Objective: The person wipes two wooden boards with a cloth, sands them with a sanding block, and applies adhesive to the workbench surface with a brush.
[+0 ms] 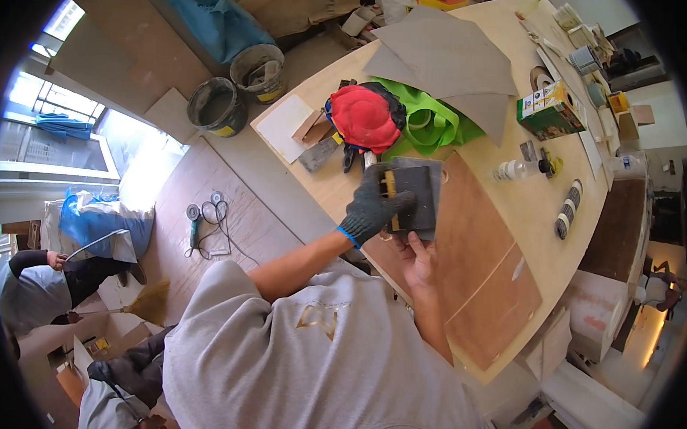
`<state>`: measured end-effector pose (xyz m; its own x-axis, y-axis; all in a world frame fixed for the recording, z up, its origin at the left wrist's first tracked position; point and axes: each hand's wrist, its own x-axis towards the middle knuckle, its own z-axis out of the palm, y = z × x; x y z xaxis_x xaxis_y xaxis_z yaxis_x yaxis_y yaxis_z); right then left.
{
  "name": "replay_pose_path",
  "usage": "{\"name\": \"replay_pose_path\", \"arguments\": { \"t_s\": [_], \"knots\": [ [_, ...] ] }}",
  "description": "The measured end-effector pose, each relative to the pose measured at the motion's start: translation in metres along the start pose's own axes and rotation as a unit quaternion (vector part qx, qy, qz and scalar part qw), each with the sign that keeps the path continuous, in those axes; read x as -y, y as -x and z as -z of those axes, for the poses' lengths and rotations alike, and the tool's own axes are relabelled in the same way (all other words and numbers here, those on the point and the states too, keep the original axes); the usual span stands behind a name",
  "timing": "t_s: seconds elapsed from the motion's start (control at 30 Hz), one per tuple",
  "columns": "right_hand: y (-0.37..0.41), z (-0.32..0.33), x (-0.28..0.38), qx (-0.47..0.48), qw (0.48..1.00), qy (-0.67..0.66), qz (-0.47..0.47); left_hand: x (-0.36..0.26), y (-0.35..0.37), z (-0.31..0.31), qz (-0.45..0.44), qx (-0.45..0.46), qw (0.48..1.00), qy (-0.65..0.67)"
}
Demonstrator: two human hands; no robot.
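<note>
In the head view, my left hand (373,207) wears a dark knitted glove with a blue cuff. Its fingers close on a dark, flat rectangular block (420,191) that looks like a sanding block with a yellow strip along its left side. A grey sheet, like sandpaper, shows around the block's edges. Bare, my right hand (417,263) grips the block's lower edge, palm partly toward me. Beneath both hands lies a reddish-brown wood panel (485,262) on the pale worktable (560,241).
Beyond my hands are a red cap (366,117), green cloth (431,121) and grey sheets (447,52). Rightward stand a clear bottle (514,170), a box (550,110) and a mesh roll (568,209). A corded grinder (193,226) and buckets (217,107) are leftward; two people work nearby, one sweeping.
</note>
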<state>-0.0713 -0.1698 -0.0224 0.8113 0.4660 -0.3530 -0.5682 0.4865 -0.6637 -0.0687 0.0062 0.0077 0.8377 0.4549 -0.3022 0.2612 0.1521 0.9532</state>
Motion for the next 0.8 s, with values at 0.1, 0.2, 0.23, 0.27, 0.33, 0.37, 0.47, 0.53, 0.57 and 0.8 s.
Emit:
{"name": "replay_pose_path", "arguments": {
  "t_s": [0.1, 0.2, 0.23, 0.27, 0.33, 0.37, 0.47, 0.53, 0.57, 0.8],
  "knots": [
    [-0.009, -0.017, -0.013, 0.029, 0.998, 0.027, -0.046, 0.018, 0.007, 0.015, -0.062, -0.083, 0.992, 0.079],
    [-0.015, -0.03, -0.014, 0.088, 0.987, 0.072, -0.11, 0.026, 0.009, 0.045, -0.065, -0.107, 0.99, 0.064],
    [-0.02, -0.033, -0.014, 0.11, 0.981, 0.088, -0.132, 0.027, 0.01, 0.058, -0.07, -0.107, 0.99, 0.065],
    [-0.031, -0.03, -0.015, 0.151, 0.967, 0.098, -0.179, 0.019, 0.013, 0.074, -0.062, -0.098, 0.993, 0.025],
    [-0.041, -0.038, -0.024, 0.146, 0.971, 0.07, -0.174, 0.024, 0.015, 0.097, -0.056, -0.045, 0.997, 0.015],
    [-0.046, -0.048, -0.026, 0.145, 0.973, 0.057, -0.172, 0.025, 0.015, 0.105, -0.054, -0.019, 0.998, 0.011],
    [-0.063, -0.069, -0.043, 0.133, 0.97, 0.149, -0.138, 0.001, 0.031, 0.114, -0.057, -0.029, 0.994, -0.093],
    [-0.072, -0.077, -0.052, 0.124, 0.967, 0.192, -0.113, 0.002, 0.031, 0.125, -0.078, -0.024, 0.994, -0.079],
    [-0.076, -0.08, -0.054, 0.118, 0.966, 0.207, -0.1, 0.007, 0.029, 0.136, -0.095, -0.018, 0.993, -0.064],
    [-0.092, -0.084, -0.041, 0.08, 0.951, 0.298, -0.018, 0.02, -0.063, 0.243, -0.092, -0.321, 0.873, -0.356]
  ]
}}
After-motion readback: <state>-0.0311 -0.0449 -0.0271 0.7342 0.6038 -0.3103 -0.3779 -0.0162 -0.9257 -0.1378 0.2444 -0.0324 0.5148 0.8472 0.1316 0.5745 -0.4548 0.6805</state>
